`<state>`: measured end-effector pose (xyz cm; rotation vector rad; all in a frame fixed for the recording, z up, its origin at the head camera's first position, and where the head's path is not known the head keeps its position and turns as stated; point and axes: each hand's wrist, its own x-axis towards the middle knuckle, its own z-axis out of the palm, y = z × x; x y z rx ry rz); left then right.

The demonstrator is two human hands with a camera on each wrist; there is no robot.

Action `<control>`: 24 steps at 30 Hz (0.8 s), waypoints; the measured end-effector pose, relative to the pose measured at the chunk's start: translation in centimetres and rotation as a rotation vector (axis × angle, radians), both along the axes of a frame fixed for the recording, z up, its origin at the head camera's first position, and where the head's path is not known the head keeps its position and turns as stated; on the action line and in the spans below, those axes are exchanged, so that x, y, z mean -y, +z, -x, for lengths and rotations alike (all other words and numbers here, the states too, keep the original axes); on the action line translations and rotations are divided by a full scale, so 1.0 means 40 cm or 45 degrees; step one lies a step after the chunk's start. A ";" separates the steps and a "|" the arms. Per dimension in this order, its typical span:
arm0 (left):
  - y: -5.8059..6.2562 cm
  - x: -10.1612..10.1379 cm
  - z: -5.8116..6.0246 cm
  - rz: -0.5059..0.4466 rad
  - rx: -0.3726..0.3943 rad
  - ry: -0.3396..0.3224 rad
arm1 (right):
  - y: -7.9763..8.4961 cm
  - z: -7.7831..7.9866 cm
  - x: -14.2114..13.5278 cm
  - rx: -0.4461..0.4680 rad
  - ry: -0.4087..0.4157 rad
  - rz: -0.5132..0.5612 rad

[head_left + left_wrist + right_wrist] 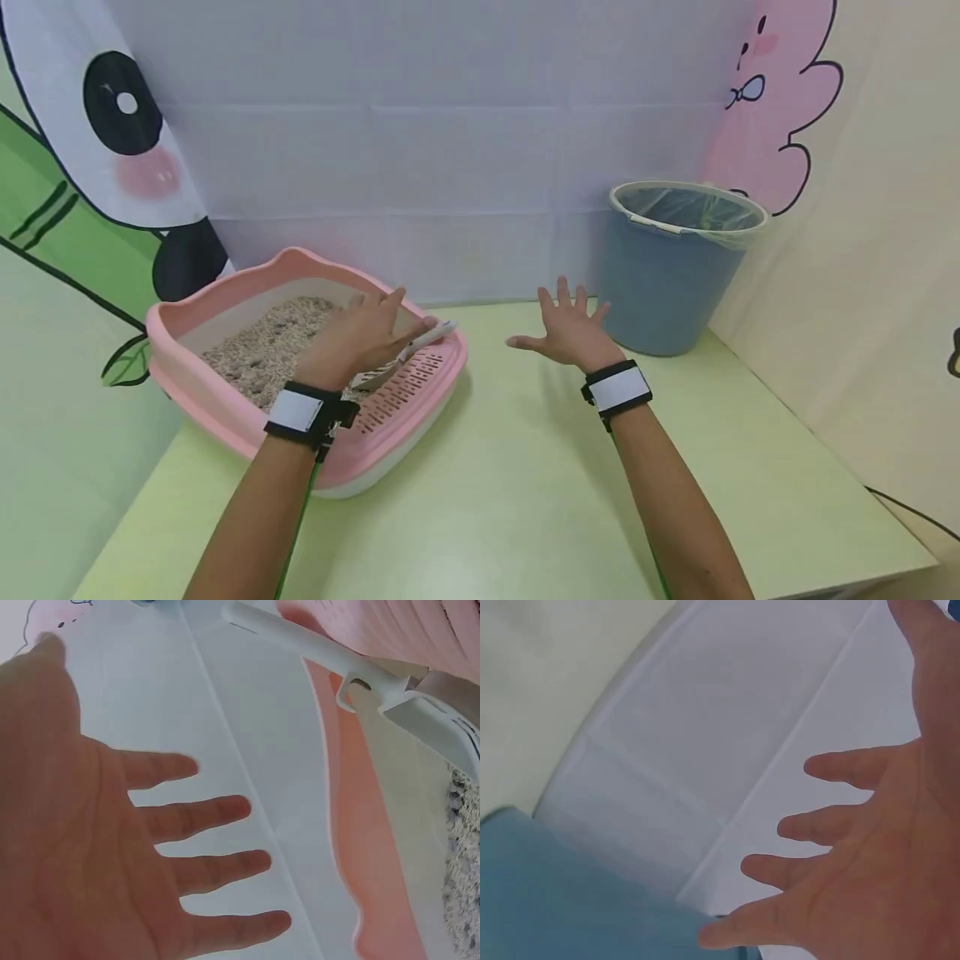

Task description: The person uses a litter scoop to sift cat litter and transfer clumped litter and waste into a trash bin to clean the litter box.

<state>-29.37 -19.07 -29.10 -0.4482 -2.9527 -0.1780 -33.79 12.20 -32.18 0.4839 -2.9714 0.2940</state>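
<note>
My left hand (365,336) is spread above the pink litter box (206,407), its fingers straight and nothing in its grasp. Grey-brown litter (262,354) with darker clumps fills the box. A pale litter scoop (431,335) lies on the slotted pink ledge, partly hidden by the left hand in the head view; the left wrist view shows its handle (300,637) apart from the fingers. My right hand (570,332) hovers over the table with fingers splayed, holding nothing. Just right of it stands a blue bin (667,292).
A clear plastic liner (690,208) hangs inside the bin under a white rim. The light green table (525,500) ends at a front right edge. Behind it hangs a pale cloth backdrop (465,150) with cartoon figures. A dark cable (911,508) runs at the far right.
</note>
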 end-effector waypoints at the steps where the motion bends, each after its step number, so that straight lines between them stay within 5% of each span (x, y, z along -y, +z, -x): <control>1: 0.000 0.002 -0.010 0.003 -0.015 -0.021 | 0.009 0.004 -0.009 -0.019 -0.006 0.002; 6: 0.002 0.022 -0.069 0.013 -0.114 -0.104 | 0.075 0.026 -0.073 -0.188 -0.020 0.034; 14: -0.008 0.069 -0.191 0.090 -0.212 -0.047 | 0.177 0.034 -0.223 -0.422 -0.088 0.140; 18: -0.047 0.119 -0.245 0.112 -0.239 -0.062 | 0.179 0.040 -0.305 -0.448 -0.243 0.193; 24: -0.144 0.207 -0.301 0.076 -0.251 -0.034 | 0.153 0.066 -0.396 -0.526 -0.413 0.328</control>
